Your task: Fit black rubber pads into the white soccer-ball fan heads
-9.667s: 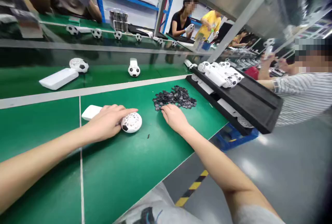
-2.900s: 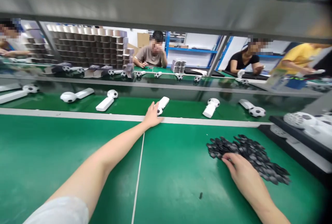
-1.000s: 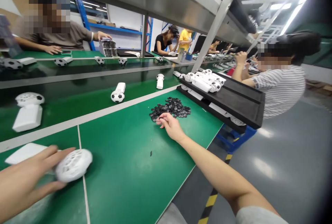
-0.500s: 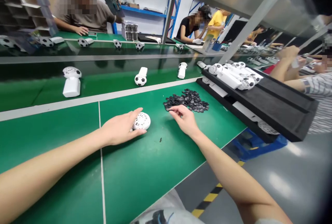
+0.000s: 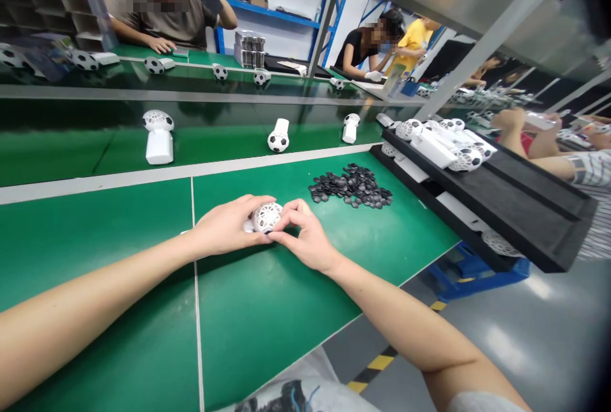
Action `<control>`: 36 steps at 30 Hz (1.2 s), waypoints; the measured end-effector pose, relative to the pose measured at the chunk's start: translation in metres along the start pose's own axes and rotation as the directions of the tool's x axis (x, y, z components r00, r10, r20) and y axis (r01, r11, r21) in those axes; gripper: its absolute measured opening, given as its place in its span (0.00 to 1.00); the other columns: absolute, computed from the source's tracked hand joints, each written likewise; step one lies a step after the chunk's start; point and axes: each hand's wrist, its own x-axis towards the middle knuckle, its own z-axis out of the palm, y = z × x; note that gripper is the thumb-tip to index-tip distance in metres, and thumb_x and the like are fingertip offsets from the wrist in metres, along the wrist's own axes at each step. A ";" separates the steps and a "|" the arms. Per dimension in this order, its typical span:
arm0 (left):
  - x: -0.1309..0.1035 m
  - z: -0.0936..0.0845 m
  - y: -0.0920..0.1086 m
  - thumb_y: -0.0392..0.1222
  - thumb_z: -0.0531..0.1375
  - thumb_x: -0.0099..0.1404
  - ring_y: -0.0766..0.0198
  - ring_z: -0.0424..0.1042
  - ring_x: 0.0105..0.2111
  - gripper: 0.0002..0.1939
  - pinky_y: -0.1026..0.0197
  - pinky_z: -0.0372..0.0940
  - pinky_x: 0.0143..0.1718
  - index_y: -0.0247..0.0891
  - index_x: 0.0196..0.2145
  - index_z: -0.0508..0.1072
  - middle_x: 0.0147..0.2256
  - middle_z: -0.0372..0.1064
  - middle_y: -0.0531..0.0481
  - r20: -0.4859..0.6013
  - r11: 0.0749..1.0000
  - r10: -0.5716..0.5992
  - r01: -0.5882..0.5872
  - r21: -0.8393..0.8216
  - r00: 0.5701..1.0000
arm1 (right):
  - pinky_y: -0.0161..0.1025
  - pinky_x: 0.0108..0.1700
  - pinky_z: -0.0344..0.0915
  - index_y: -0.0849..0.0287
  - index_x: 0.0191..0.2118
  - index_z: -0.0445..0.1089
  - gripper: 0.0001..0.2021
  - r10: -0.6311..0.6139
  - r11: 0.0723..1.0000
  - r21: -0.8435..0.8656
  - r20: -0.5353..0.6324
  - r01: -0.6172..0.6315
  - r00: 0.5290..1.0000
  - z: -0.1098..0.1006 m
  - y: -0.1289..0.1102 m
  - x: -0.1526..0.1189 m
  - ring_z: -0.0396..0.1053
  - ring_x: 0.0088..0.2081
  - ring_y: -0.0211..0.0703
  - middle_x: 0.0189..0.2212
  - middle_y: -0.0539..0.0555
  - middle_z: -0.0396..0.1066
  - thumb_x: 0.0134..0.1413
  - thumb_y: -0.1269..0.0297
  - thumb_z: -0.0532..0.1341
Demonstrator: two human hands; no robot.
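My left hand (image 5: 231, 227) is wrapped round a white ball-shaped part (image 5: 267, 216) with an openwork face, low over the green table (image 5: 252, 310). Against the ball's right side, my right hand (image 5: 305, 234) has its thumb and fingertips pinched together. Whatever lies between those fingertips is too small or hidden to make out. Beyond my right hand is a loose pile of small black pieces (image 5: 356, 186).
White units with football-patterned heads (image 5: 278, 139) stand on the green conveyor (image 5: 214, 144) beyond the pale strip. Stacked black trays (image 5: 529, 198) with more units are at the right. Other people (image 5: 367, 49) sit across and to the right.
My right hand has moved left from the black pile to the ball's side. The ball has turned slightly in my left hand. The units on the conveyor appear further right in the view.
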 end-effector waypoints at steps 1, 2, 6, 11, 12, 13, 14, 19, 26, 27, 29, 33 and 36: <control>0.001 0.000 -0.001 0.59 0.59 0.54 0.53 0.64 0.48 0.34 0.58 0.63 0.42 0.48 0.56 0.57 0.53 0.61 0.50 -0.004 1.000 -0.001 0.001 -0.022 1.000 | 0.42 0.45 0.63 0.58 0.26 0.67 0.06 0.020 1.000 0.000 -0.010 -0.020 1.000 0.000 0.001 0.000 0.62 0.41 0.40 0.36 0.51 0.59 0.44 0.68 0.65; 0.002 0.000 -0.002 0.58 0.60 0.53 0.53 0.64 0.49 0.34 0.57 0.62 0.43 0.47 0.55 0.58 0.53 0.61 0.50 -0.004 0.999 -0.003 0.003 -0.044 1.000 | 0.42 0.46 0.63 0.57 0.27 0.66 0.07 0.042 0.999 0.002 -0.021 -0.042 0.999 0.001 0.002 0.001 0.62 0.44 0.42 0.38 0.52 0.59 0.43 0.68 0.66; 0.004 -0.001 -0.004 0.55 0.62 0.52 0.55 0.65 0.48 0.33 0.58 0.62 0.45 0.47 0.54 0.60 0.52 0.63 0.52 0.006 0.991 -0.008 0.009 -0.135 1.000 | 0.43 0.46 0.64 0.55 0.38 0.59 0.18 0.149 0.983 0.113 -0.029 -0.144 0.988 0.005 0.004 0.000 0.61 0.50 0.45 0.48 0.55 0.59 0.40 0.66 0.66; 0.006 0.000 -0.005 0.52 0.63 0.50 0.56 0.66 0.47 0.31 0.59 0.62 0.45 0.48 0.52 0.63 0.51 0.65 0.53 0.006 0.979 -0.020 0.021 -0.203 1.000 | 0.38 0.40 0.67 0.56 0.45 0.56 0.23 0.225 0.963 0.155 0.003 -0.222 0.974 0.010 0.003 0.002 0.65 0.46 0.43 0.46 0.56 0.63 0.42 0.65 0.65; 0.006 0.000 -0.005 0.53 0.63 0.51 0.55 0.66 0.47 0.31 0.59 0.62 0.45 0.48 0.52 0.63 0.51 0.65 0.53 0.003 0.980 -0.023 0.023 -0.198 1.000 | 0.37 0.39 0.67 0.56 0.45 0.57 0.23 0.223 0.965 0.139 0.007 -0.221 0.975 0.008 0.004 0.004 0.66 0.46 0.43 0.46 0.56 0.64 0.42 0.65 0.65; 0.005 0.000 -0.005 0.53 0.63 0.51 0.55 0.66 0.48 0.31 0.58 0.62 0.46 0.48 0.52 0.63 0.51 0.65 0.53 -0.001 0.983 -0.022 0.021 -0.183 1.000 | 0.37 0.38 0.67 0.56 0.44 0.58 0.21 0.215 0.967 0.134 0.032 -0.218 0.976 0.004 0.006 0.006 0.66 0.45 0.42 0.45 0.55 0.65 0.42 0.64 0.65; 0.005 0.001 -0.005 0.54 0.62 0.51 0.54 0.65 0.49 0.31 0.57 0.61 0.47 0.49 0.53 0.62 0.52 0.64 0.53 -0.004 0.987 -0.022 0.021 -0.158 1.000 | 0.37 0.38 0.67 0.57 0.42 0.60 0.19 0.206 0.968 0.134 0.060 -0.212 0.977 -0.003 0.009 0.009 0.67 0.44 0.42 0.44 0.55 0.66 0.43 0.64 0.64; 0.004 0.002 -0.008 0.55 0.61 0.52 0.52 0.64 0.50 0.34 0.53 0.62 0.47 0.52 0.56 0.58 0.54 0.62 0.53 0.008 0.997 -0.049 0.050 -0.057 0.999 | 0.40 0.42 0.64 0.58 0.32 0.68 0.03 0.176 0.929 -0.305 -0.140 -0.211 0.974 -0.052 0.044 0.024 0.66 0.34 0.38 0.32 0.52 0.67 0.50 0.66 0.60; 0.005 0.003 -0.008 0.47 0.59 0.52 0.54 0.64 0.49 0.32 0.56 0.62 0.48 0.49 0.56 0.59 0.53 0.62 0.52 0.004 0.998 -0.033 0.033 -0.057 0.999 | 0.43 0.40 0.62 0.58 0.31 0.71 0.05 0.204 0.829 -0.477 -0.225 -0.291 0.953 -0.073 0.077 0.027 0.64 0.32 0.41 0.31 0.53 0.63 0.46 0.64 0.63; 0.005 0.002 -0.007 0.46 0.58 0.52 0.54 0.65 0.49 0.32 0.57 0.62 0.47 0.49 0.56 0.58 0.53 0.62 0.52 0.000 0.999 -0.028 0.028 -0.041 1.000 | 0.42 0.39 0.62 0.58 0.31 0.70 0.04 0.206 0.831 -0.476 -0.219 -0.289 0.954 -0.072 0.077 0.027 0.64 0.32 0.40 0.31 0.53 0.63 0.46 0.65 0.63; 0.005 0.000 -0.007 0.45 0.57 0.53 0.54 0.65 0.47 0.33 0.57 0.62 0.44 0.49 0.58 0.56 0.52 0.63 0.51 0.017 1.000 0.000 -0.001 0.002 1.000 | 0.41 0.38 0.63 0.58 0.30 0.70 0.04 0.207 0.842 -0.462 -0.200 -0.278 0.958 -0.071 0.075 0.027 0.64 0.31 0.39 0.31 0.52 0.64 0.45 0.66 0.63; 0.010 -0.008 -0.007 0.36 0.53 0.54 0.53 0.64 0.48 0.33 0.54 0.57 0.46 0.51 0.58 0.55 0.51 0.65 0.51 0.105 0.973 0.147 -0.163 0.164 0.983 | 0.37 0.34 0.64 0.58 0.30 0.69 0.03 0.216 0.882 -0.397 -0.133 -0.252 0.967 -0.069 0.064 0.021 0.65 0.28 0.37 0.26 0.49 0.68 0.46 0.67 0.62; 0.013 -0.009 -0.010 0.30 0.50 0.53 0.54 0.64 0.47 0.34 0.52 0.55 0.47 0.51 0.57 0.57 0.48 0.67 0.51 0.070 0.961 0.159 -0.170 0.218 0.985 | 0.36 0.35 0.65 0.57 0.36 0.70 0.06 0.192 0.917 -0.343 -0.068 -0.204 0.979 -0.064 0.050 0.013 0.67 0.30 0.37 0.29 0.50 0.70 0.50 0.67 0.59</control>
